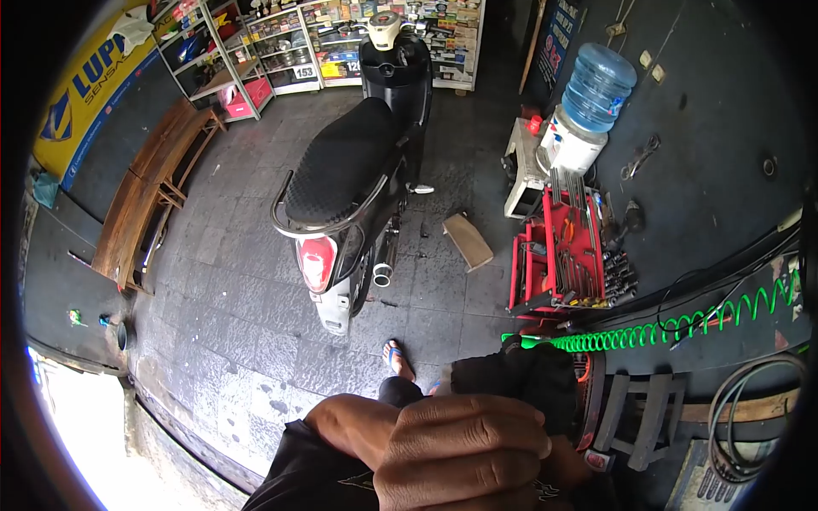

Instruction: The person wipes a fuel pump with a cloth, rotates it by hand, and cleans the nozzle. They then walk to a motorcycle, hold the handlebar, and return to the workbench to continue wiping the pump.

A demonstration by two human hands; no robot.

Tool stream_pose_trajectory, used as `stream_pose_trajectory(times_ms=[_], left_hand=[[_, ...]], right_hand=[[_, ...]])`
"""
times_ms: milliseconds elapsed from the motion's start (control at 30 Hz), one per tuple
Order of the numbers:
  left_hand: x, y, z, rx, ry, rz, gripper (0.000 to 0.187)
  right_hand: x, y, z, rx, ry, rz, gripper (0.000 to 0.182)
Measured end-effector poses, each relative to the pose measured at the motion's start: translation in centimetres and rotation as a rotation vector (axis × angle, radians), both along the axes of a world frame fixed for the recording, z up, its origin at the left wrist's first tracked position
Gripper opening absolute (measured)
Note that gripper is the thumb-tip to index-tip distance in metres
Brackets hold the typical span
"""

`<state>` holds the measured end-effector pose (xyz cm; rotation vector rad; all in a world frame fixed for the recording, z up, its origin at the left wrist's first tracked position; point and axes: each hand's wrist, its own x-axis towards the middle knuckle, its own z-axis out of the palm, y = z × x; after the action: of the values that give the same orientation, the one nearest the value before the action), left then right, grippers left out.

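My left hand (464, 456) is close to the camera at the bottom centre, its back towards me and its fingers curled together. Whatever it holds, if anything, is hidden behind the fingers. A patch of skin beside it, at the lower right, seems to be my right hand (567, 464); its fingers are hidden. Dark fabric (515, 383) bunches just beyond the left hand. Ahead stands a black and white scooter (349, 162), its red tail light (316, 262) facing me. Neither hand touches the scooter.
A red tool rack (554, 255) holds several tools on the right, near a water dispenser (575, 140). A green coiled hose (648, 336) crosses the right side. A cardboard piece (467, 241) lies on the floor. Wooden benches (145, 187) line the left wall; stocked shelves (328, 43) stand behind.
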<state>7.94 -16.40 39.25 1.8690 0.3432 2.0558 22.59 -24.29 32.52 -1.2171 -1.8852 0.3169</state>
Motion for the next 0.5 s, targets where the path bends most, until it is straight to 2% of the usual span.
stream_pose_trajectory(times_ms=[67,133,200,333,400,433,500], left_hand=[[0.8,0.0,-0.5,0.122,-0.115,0.074,0.021],[1.2,-0.1,-0.7,0.085,-0.154,0.021,0.022],[1.2,-0.1,-1.0,0.056,-0.201,-0.031,0.022],[1.3,-0.4,-1.4,-0.020,-0.117,-0.058,0.022],[1.1,-0.5,-1.0,-0.047,-0.117,-0.068,0.022],[0.6,-0.6,-0.5,-0.098,-0.041,-0.097,0.023],[0.6,-0.6,-0.8,-0.153,0.038,-0.120,0.023]], right_hand=[[-0.2,-0.1,0.3,-0.003,-0.053,0.013,0.016],[-0.3,0.6,0.4,-0.017,-0.170,0.010,0.017],[-0.7,2.0,-0.3,-0.038,-0.365,-0.015,0.017],[-2.2,5.1,-2.6,-0.156,-0.906,-0.111,0.018],[-2.3,5.9,-3.2,-0.222,-1.055,-0.121,0.019],[-1.8,6.0,-3.6,-0.225,-1.051,-0.119,0.019],[0.2,6.2,-5.1,-0.076,-0.664,-0.018,0.023]])
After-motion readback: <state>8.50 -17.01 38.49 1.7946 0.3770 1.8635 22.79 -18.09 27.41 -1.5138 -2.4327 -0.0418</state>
